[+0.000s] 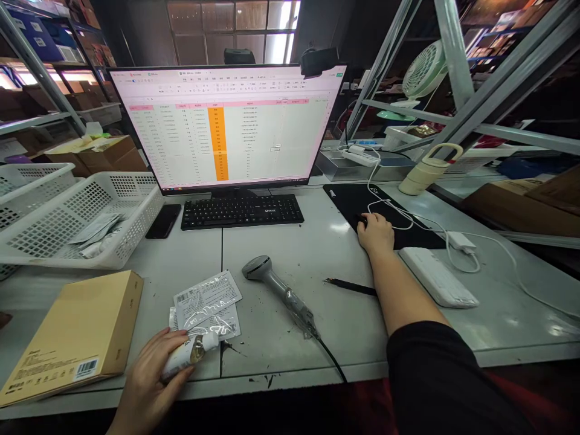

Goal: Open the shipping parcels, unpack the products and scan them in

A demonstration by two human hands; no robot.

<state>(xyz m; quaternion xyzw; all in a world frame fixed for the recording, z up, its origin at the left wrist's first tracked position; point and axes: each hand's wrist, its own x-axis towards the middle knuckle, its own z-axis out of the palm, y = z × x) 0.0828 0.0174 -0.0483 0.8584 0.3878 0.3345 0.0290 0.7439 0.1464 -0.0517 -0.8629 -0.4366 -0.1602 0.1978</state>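
My left hand (154,368) is wrapped round a small bottle (185,357) with a white label and white cap, tilted toward the right near the table's front edge. Two overlapping flat packets (208,296) with printed text lie just beyond it. On the black mouse pad (344,199), my right hand (377,232) is closed over a dark computer mouse (361,220), which is mostly covered by the fingers. Between my hands a grey barcode scanner (281,287) rests on the table, its cable running off the front edge.
A monitor (254,133) showing a spreadsheet stands behind the keyboard (242,211). At left are white baskets (131,199), a phone (164,221) and a tan box (81,326). A black pen (351,286), white power bank (437,278), cables and cream tumbler (423,172) are at right.
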